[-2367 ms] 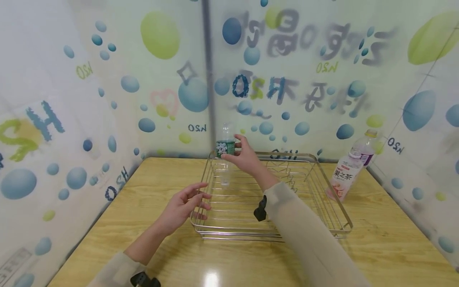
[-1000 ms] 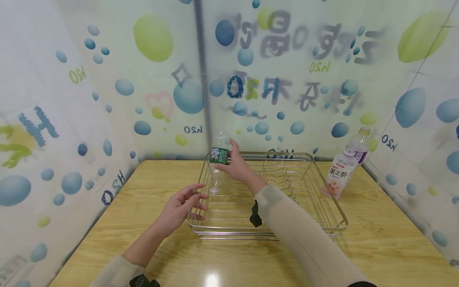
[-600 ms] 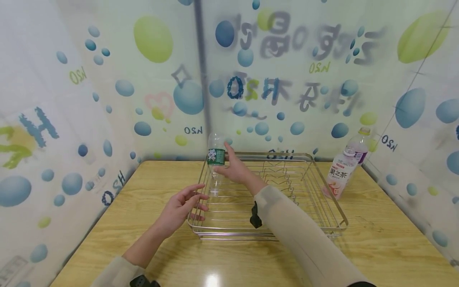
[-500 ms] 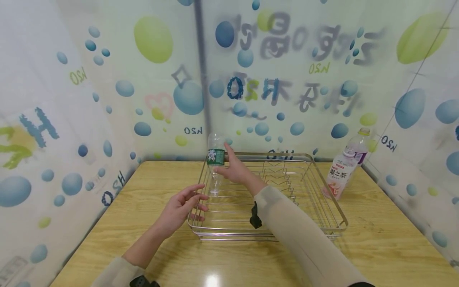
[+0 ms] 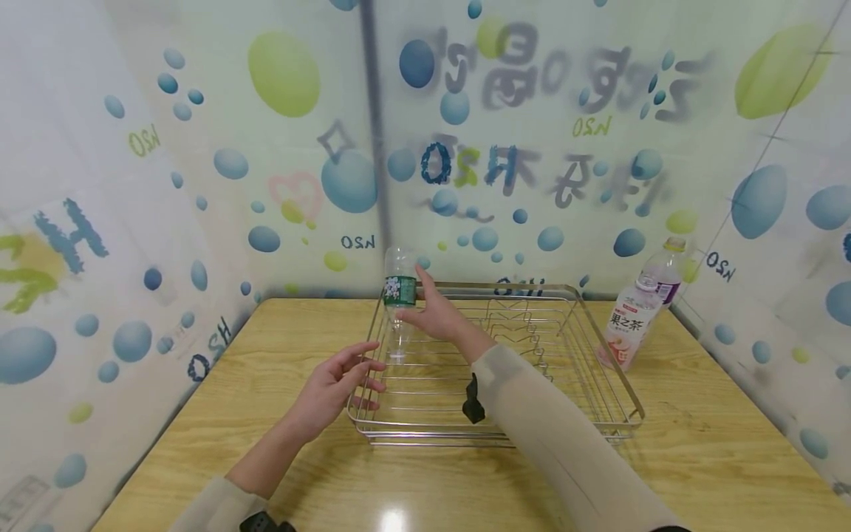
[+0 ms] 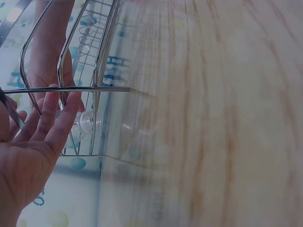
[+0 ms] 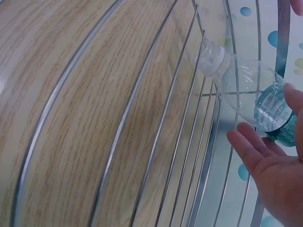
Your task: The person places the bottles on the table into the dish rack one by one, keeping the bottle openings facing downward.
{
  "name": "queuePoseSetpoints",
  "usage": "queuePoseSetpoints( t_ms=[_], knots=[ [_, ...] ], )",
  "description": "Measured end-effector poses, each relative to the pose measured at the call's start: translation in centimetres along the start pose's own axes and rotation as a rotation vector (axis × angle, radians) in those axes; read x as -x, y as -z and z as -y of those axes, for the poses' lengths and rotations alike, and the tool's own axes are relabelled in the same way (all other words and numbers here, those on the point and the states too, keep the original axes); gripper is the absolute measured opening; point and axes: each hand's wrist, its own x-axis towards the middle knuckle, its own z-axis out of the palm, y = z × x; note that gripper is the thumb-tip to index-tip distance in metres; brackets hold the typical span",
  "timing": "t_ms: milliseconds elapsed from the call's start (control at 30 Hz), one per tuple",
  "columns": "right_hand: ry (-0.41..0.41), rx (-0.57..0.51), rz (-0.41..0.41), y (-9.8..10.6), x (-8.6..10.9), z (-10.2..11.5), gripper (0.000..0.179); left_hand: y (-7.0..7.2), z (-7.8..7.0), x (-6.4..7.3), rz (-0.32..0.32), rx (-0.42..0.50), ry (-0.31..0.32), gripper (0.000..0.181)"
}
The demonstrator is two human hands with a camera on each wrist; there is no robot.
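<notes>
A clear plastic bottle (image 5: 400,292) with a green label stands upside down in the back left corner of a metal wire rack (image 5: 459,425). In the right wrist view its neck points down against the wires. My right hand (image 5: 435,310) holds the bottle at the label, thumb on one side and fingers on the other. Some of those fingers (image 7: 248,144) look nearly straight. My left hand (image 5: 335,384) lies at the rack's left side with loosely bent fingers, their tips at the side wires. In the left wrist view these fingers (image 6: 52,123) hold nothing.
Two more bottles stand on the wooden table (image 5: 286,473) right of the rack: a pink-labelled one (image 5: 631,325) in front and a purple-labelled one (image 5: 667,270) behind. Bent wire dividers (image 5: 518,321) rise inside the rack. Printed curtains (image 5: 465,222) close off the back and sides.
The bottle, first farther right and higher, has moved left and down into the rack's corner and turned more upright, with my right hand along. Over the last half second little moves. The left hand stays.
</notes>
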Motion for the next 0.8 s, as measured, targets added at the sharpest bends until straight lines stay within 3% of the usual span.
queuePoseSetpoints(
  t_ms=[400, 600, 800],
  knots=[
    [0.015, -0.038, -0.062, 0.5, 0.3, 0.6, 0.107, 0.0, -0.4, 0.1, -0.012, 0.003, 0.013, 0.048],
    [0.027, -0.082, -0.130, 1.9, 0.8, 1.5, 0.104, -0.1, -0.4, 0.1, -0.011, 0.013, 0.012, 0.048],
    [0.051, -0.177, -0.134, 3.7, 1.6, 3.7, 0.100, -0.1, -0.3, 0.1, -0.008, 0.023, 0.015, 0.047]
  ],
)
